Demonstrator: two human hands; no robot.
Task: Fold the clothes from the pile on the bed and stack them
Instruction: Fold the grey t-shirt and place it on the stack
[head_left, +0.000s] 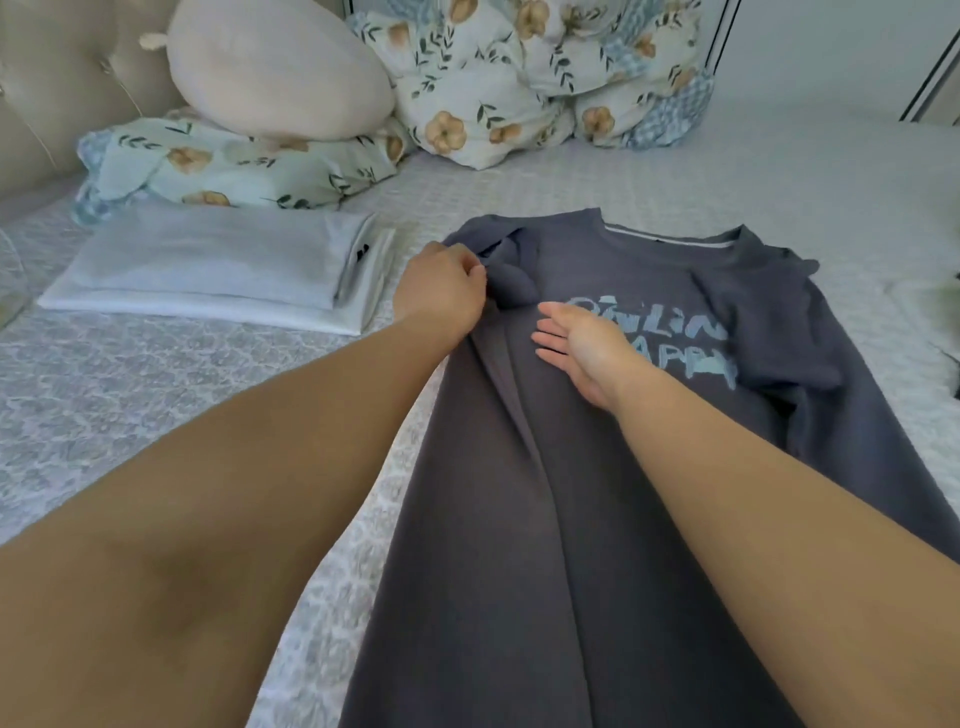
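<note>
My left hand (441, 291) pinches the folded sleeve of the grey shirt (597, 441), spread flat mid-bed (156, 415); my right hand (582, 348) presses on it, fingers straight. Folded white clothes (208, 270) sit left, flowered pillows (493, 78) and a headboard (62, 78) beyond.

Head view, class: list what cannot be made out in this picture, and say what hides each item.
1. Printed words on the grey shirt: partly covered by the right hand and a folded sleeve.
2. Shirt hem: cut off by the bottom edge.
3. Left hand grip: fingertips tucked into bunched sleeve fabric.
4. Folded white stack: number of garments unclear.
5. Dark item at the right edge: cut off.
</note>
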